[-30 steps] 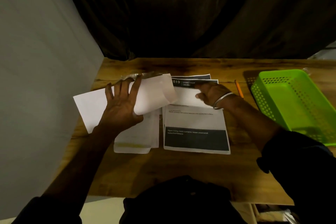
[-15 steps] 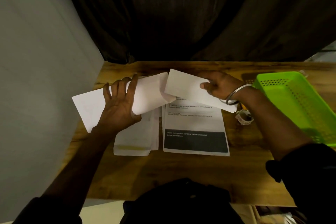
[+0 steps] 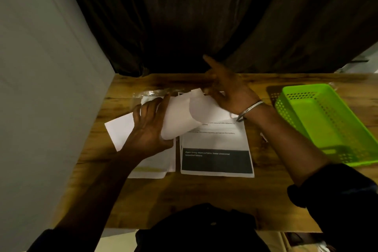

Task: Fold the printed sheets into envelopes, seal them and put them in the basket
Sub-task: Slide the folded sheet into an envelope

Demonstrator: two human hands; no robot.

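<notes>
The sheet (image 3: 180, 116) lay curled across the middle of the desk (image 3: 204, 200), its right end rolled up and over. The left hand (image 3: 150, 127) pressed flat on it with fingers spread, thumb tucked under the curl. The right hand (image 3: 227, 90) hovered just behind the curled edge, fingers open and loosely extended, touching the paper's far corner; whether it pinched the corner could not be told. A metal bangle (image 3: 248, 109) circled the right wrist.

Under the curl and toward the person sat a stack of printed pages (image 3: 216, 149), the top one carrying a dark band at its near end. To the left of the stack, partly under the left forearm, lay white envelopes (image 3: 151, 170). A crumpled clear plastic wrapper (image 3: 149, 93) lay behind the left hand. The green perforated basket (image 3: 327, 122) stood at the right side, well apart from the sheet, with the right forearm stretched between them.

The desk was wood-grained and brown. A dark curtain (image 3: 204, 16) hung behind it, and a pale wall (image 3: 41, 88) closed the left side. The lighting was dim.

On the dark band, pale text read "Open living room curtains, loose unsecured tiebacks/ribbons". The smaller lines above were mostly too blurred to read.
</notes>
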